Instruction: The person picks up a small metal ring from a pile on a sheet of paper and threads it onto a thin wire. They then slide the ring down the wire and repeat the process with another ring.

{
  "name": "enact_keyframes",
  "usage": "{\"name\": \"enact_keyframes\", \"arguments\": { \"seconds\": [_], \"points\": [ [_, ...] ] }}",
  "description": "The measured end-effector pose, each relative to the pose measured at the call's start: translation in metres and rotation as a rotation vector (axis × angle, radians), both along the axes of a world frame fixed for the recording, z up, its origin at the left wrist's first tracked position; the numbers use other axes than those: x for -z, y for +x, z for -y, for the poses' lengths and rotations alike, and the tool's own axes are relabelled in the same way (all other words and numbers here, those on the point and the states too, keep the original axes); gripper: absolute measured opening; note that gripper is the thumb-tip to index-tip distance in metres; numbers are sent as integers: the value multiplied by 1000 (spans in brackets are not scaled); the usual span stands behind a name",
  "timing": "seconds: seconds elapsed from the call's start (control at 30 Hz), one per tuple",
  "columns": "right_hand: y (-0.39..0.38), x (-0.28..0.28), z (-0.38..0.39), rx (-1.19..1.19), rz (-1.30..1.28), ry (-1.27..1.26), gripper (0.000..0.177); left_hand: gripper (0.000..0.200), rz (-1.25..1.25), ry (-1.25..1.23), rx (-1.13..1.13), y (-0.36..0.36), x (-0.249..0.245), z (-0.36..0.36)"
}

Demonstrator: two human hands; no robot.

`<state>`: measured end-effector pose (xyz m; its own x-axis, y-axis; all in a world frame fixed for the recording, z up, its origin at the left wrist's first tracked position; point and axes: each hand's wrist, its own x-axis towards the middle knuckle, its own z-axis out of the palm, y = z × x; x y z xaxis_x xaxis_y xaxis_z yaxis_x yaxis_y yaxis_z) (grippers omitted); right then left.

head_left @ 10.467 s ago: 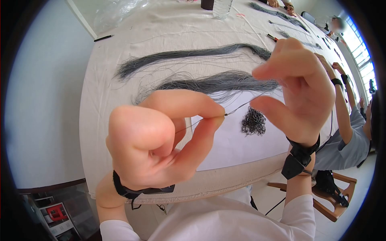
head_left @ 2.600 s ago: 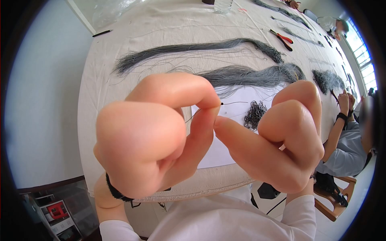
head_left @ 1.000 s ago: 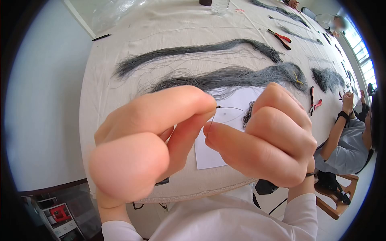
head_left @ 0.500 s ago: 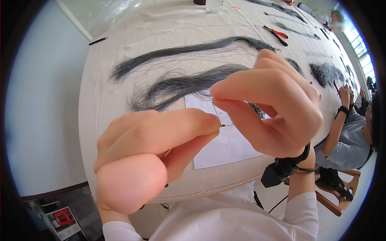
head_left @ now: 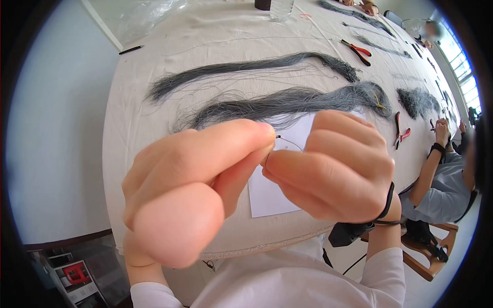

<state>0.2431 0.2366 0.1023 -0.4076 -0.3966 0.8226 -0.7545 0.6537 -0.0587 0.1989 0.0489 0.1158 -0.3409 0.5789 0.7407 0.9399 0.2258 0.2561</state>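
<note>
Lowered since half a second earlier, the right hand (head_left: 334,169) is now shown level with the left hand (head_left: 195,185) rather than above it, and the camera view has been shifted slightly, so that more of the far table is seen. A thin strand (head_left: 291,142) bearing a small dark bead (head_left: 278,137) is pinched between the thumb and forefinger of the left hand, above the near edge of the table (head_left: 133,128). From the pinch the strand is curved in a short arc toward the right hand. The right hand is folded into a fist, with its thumb tip pressed against the left fingertips; the strand's lower end is possibly caught there, though the contact is hidden. A white sheet (head_left: 267,197) is laid below both hands at the near edge. Two long grey hair bundles are spread across the middle, the nearer bundle (head_left: 287,100) just beyond the sheet and the farther bundle (head_left: 246,66) behind it. Red-handled pliers (head_left: 357,50) are placed toward the far right edge.
</note>
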Motion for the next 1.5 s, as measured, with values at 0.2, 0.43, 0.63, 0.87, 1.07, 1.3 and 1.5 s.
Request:
{"name": "enact_keyframes", "arguments": {
  "seconds": [0.2, 0.43, 0.63, 0.87, 1.07, 1.3, 1.5],
  "points": [
    [12, -9, 7, 134, -114, 20, 34, 48, -23, -34, 25, 0, -1, 1],
    [14, -32, -1, 216, 21, -34, 29, 51, 31, -29, 51, 7, -5, 2],
    [-4, -17, -10, 0, 89, -147, 25, 58, 74, -111, 15, 14, -12, 0],
    [-7, -7, -4, -89, 71, -154, 26, 59, 46, 146, 32, 3, 3, 4],
    [1, -5, 0, -14, -144, -35, 31, 58, 33, 49, 27, 6, -4, 3],
    [11, -16, 2, 71, -201, -59, 29, 59, 47, -151, 17, 11, -24, 9],
    [6, -22, -8, 45, 47, -148, 30, 58, 19, -53, 54, 9, -10, 2]
  ]
}}
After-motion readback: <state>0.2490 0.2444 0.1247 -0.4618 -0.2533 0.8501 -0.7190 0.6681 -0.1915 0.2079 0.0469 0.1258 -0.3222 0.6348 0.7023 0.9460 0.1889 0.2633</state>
